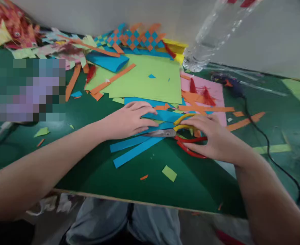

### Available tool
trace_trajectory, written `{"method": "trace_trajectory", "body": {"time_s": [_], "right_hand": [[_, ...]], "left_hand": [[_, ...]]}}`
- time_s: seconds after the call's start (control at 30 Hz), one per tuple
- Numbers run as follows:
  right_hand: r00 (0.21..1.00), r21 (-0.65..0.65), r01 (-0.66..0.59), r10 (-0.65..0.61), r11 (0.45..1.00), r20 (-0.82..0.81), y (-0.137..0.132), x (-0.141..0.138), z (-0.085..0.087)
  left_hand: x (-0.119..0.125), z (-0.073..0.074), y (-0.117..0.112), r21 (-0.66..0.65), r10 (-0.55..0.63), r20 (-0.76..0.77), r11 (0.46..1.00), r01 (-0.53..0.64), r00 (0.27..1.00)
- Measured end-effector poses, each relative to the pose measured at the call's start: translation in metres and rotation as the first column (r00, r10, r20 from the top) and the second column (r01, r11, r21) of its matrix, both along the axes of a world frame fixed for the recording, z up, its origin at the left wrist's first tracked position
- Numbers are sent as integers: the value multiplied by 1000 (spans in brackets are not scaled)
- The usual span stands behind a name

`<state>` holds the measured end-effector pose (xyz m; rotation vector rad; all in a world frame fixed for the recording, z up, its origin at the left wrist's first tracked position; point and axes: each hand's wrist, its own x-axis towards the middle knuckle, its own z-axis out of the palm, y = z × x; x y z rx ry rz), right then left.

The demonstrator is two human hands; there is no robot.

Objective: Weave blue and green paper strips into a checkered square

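In my right hand [208, 136] is a pair of scissors [169, 133] with yellow and red handles, fingers and thumb in the loops. The blades point left, beneath my left hand's fingertips. My left hand [130, 119] lies palm down with fingers spread, touching blue paper [166, 116]; whether it pinches any of it I cannot tell. Two narrow blue strips [137, 152] stretch out below the blades toward the table's front. Behind my hands lie light green sheets [147, 80], with an orange strip [116, 77] across their left side.
Woven blue and orange paper pieces [137, 37] lean at the back wall. A clear plastic bottle [203, 44] stands behind on the right. A black cable [264, 132] runs down the right side. Paper scraps [169, 173] dot the green table [101, 183]. A pixelated patch covers the left.
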<state>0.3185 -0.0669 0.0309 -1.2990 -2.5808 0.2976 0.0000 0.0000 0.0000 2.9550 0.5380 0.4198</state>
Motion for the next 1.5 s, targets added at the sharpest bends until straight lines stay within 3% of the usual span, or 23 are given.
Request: {"method": "trace_trajectory", "body": {"time_s": [0.5,1.1,1.5], "right_hand": [[1000,-15,-15,16,1000,12,-5,-10,-2],[997,43,-74,73,996,24,-3,-10,-4],[994,-47,-113,113,992,-10,-8,-21,-1]], "left_hand": [[1,0,0,-86,28,-51,996,-33,998],[1,-3,2,-67,7,-43,998,-9,999],[3,1,1,-92,29,-69,995,-35,997]]}}
